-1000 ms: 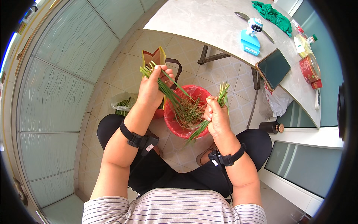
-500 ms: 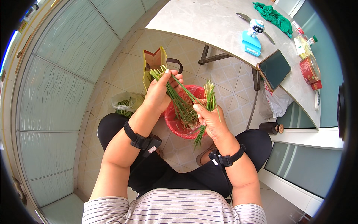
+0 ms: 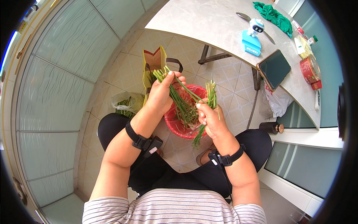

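My left hand [image 3: 160, 96] is closed round a bunch of green chives [image 3: 181, 107], their pale cut ends sticking up past my thumb and their leaves hanging down. A second bundle of chives [image 3: 211, 94], with pale root ends up, is gripped in my right hand [image 3: 212, 120]. Between thumb and finger, that hand also pinches a stalk stretching across from the left bunch. Under both hands stands a red-lined bin [image 3: 175, 128] holding stringy, yellowish-green plant scraps [image 3: 193, 115]. My fingers hide part of each bundle.
A yellow-edged bag [image 3: 147, 80] stands open beyond my left hand. Beside my left knee lies a clear plastic bag of greens [image 3: 128, 102]. At the right, a table [image 3: 209, 22] carries a phone [image 3: 275, 70], a small robot figure [image 3: 253, 39], a spoon and a green cloth [image 3: 274, 18].
Both hands have shifted only slightly, and the left bunch has moved a little to the right. The grip on both bundles is kept.
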`<control>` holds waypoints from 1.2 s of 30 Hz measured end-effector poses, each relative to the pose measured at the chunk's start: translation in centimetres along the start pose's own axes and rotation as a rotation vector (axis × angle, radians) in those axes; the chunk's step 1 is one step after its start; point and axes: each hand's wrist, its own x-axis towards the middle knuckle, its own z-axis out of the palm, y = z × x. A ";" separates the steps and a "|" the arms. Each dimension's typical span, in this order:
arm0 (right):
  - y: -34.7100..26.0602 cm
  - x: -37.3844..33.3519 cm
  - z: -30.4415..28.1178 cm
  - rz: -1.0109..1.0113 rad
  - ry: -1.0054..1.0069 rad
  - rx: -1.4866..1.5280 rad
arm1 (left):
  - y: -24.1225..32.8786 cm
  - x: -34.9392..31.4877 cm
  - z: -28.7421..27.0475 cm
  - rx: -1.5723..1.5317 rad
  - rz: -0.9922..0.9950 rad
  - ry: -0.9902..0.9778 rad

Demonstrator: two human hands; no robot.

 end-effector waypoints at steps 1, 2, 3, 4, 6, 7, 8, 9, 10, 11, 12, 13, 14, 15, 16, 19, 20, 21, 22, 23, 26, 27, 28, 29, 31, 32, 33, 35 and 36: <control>0.2 0.2 -0.2 -0.006 0.039 0.064 | -0.1 0.0 0.0 0.006 0.018 -0.008; 0.4 0.4 -0.3 -0.012 0.079 0.128 | -0.2 -0.1 0.2 0.006 0.017 -0.009; 0.5 0.6 -0.5 -0.013 0.079 0.128 | -0.3 -0.3 0.4 -0.020 0.031 0.002; 0.6 0.8 -0.8 -0.035 0.096 0.168 | -0.4 -0.3 0.6 -0.045 0.044 0.013; 0.6 0.9 -1.4 -0.062 0.123 0.196 | 0.2 0.1 -0.1 -0.061 0.091 -0.001; 0.5 0.8 -1.3 -0.062 0.121 0.196 | 0.7 0.3 -0.5 -0.077 0.138 -0.014; 0.2 0.6 -1.2 -0.061 0.109 0.172 | 1.3 0.4 -0.9 -0.102 0.148 -0.021; 0.1 0.5 -1.1 -0.061 0.096 0.148 | 1.6 0.4 -1.1 -0.102 0.149 -0.021; 0.1 0.5 -1.1 -0.062 0.094 0.148 | 2.0 0.5 -1.3 -0.115 0.154 -0.005; 0.1 0.4 -1.1 -0.058 0.083 0.117 | 2.2 0.6 -1.4 -0.127 0.160 0.012; 0.1 0.3 -1.1 -0.054 0.075 0.085 | 2.4 0.7 -1.4 -0.136 0.154 0.038; 0.0 0.3 -1.1 -0.053 0.076 0.085 | 2.5 0.7 -1.4 -0.136 0.153 0.038; 0.0 0.2 -1.1 -0.027 0.056 0.065 | 2.7 0.7 -1.5 -0.140 0.145 0.044; -0.1 0.2 -1.1 -0.002 0.036 0.044 | 2.8 0.6 -1.5 -0.144 0.138 0.049; 0.0 0.2 -1.2 -0.002 0.035 0.043 | 2.8 0.6 -1.5 -0.144 0.138 0.049; 0.1 0.2 -1.3 0.020 0.027 0.058 | 2.9 0.4 -1.3 -0.122 0.112 0.070; 0.1 0.2 -1.3 0.017 0.011 0.058 | 2.9 0.4 -1.2 -0.117 0.110 0.058; 0.1 0.2 -1.3 0.014 -0.005 0.058 | 2.9 0.3 -1.2 -0.113 0.106 0.047; 0.1 0.2 -1.2 0.014 -0.004 0.058 | 2.9 0.3 -1.0 -0.113 0.105 0.047; 0.1 0.2 -1.1 0.012 0.000 0.050 | 2.8 0.2 -0.9 -0.102 0.103 0.034; 0.0 0.2 -1.2 0.017 -0.029 0.044 | 2.9 0.0 -0.6 -0.076 0.098 0.022; 0.0 0.2 -1.3 0.024 -0.058 0.045 | 2.9 -0.1 -0.5 -0.064 0.094 0.020; 0.0 0.2 -1.3 0.024 -0.056 0.045 | 2.8 -0.2 -0.4 -0.064 0.093 0.019; 0.0 0.2 -1.4 0.036 -0.068 0.055 | 2.8 -0.3 -0.2 -0.014 0.055 0.017; 0.0 0.2 -1.2 0.050 -0.080 0.066 | 2.5 -0.5 -0.2 0.036 0.017 0.015; -0.1 0.2 -1.1 0.052 -0.096 0.066 | 2.2 -0.5 -0.2 0.076 -0.008 -0.063; -0.2 0.2 -0.9 0.054 -0.112 0.065 | 1.8 -0.5 -0.3 0.116 -0.033 -0.141; -0.2 0.1 -0.5 0.054 -0.109 0.041 | 1.0 -0.7 -0.1 0.131 -0.050 -0.169; -0.2 0.0 -0.4 0.052 -0.105 0.016 | 0.8 -1.0 0.4 0.225 -0.056 -0.221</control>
